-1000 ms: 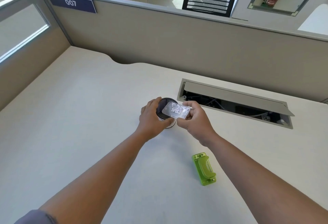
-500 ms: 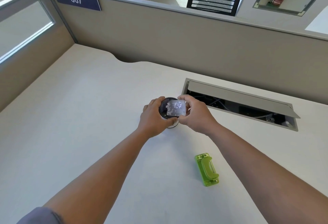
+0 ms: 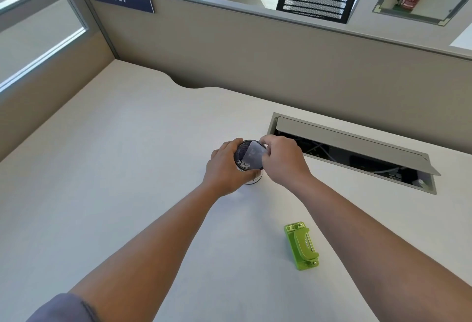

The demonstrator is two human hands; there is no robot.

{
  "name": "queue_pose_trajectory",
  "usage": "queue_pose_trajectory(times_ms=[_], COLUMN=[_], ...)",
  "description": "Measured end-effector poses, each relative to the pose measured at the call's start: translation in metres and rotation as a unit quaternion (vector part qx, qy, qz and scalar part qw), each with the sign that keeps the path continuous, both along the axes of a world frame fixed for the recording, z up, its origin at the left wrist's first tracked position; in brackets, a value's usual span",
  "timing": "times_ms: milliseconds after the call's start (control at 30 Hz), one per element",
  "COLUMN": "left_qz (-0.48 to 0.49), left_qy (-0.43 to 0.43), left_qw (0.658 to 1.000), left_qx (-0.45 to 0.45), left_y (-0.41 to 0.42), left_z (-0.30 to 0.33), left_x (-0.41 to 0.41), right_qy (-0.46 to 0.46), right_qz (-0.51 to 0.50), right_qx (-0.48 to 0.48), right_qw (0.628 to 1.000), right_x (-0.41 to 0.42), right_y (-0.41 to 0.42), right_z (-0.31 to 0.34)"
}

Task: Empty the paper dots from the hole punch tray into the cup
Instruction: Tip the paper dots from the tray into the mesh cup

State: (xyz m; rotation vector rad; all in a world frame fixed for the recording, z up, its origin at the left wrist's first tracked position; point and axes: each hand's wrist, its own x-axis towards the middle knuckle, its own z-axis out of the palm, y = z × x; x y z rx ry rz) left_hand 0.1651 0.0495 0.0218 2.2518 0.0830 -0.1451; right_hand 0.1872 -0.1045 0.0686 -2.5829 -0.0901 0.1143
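Note:
A small cup (image 3: 252,178) with a dark inside stands on the white desk, and my left hand (image 3: 226,169) is wrapped around its left side. My right hand (image 3: 282,159) pinches a clear plastic hole punch tray (image 3: 252,157) and holds it steeply tilted over the cup's mouth. White paper dots (image 3: 242,164) lie at the tray's low end inside the cup's rim. The green hole punch (image 3: 302,246) lies on the desk to the near right, apart from both hands.
An open cable hatch (image 3: 352,148) with a raised grey lid is set into the desk just right of the cup. Beige partition walls (image 3: 255,61) close the desk at the back and left.
My right hand has tipped the tray from nearly flat to steeply tilted over the cup, and the paper dots have slid to its lower end. My left hand stays on the cup.

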Motion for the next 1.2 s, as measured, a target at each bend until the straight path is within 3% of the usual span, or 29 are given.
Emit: queue_pose_trajectory(times_ms=[400,833,1200], left_qz=[-0.004,-0.027,-0.033], left_qy=[0.013,-0.026,-0.031], left_qw=[1.0,0.995,0.995], left_qx=[0.01,0.088,0.086], left_y=[0.001,0.008,0.011], left_z=[-0.003,-0.007,-0.011], left_x=[0.002,0.003,0.004], right_qy=[-0.191,-0.221,-0.24], right_qz=[0.086,0.091,0.075], right_qx=[-0.018,-0.011,-0.01], right_qw=[0.978,0.971,0.968], right_x=[-0.022,-0.033,-0.037], right_y=[-0.012,-0.022,-0.022], right_z=[-0.027,-0.046,-0.048])
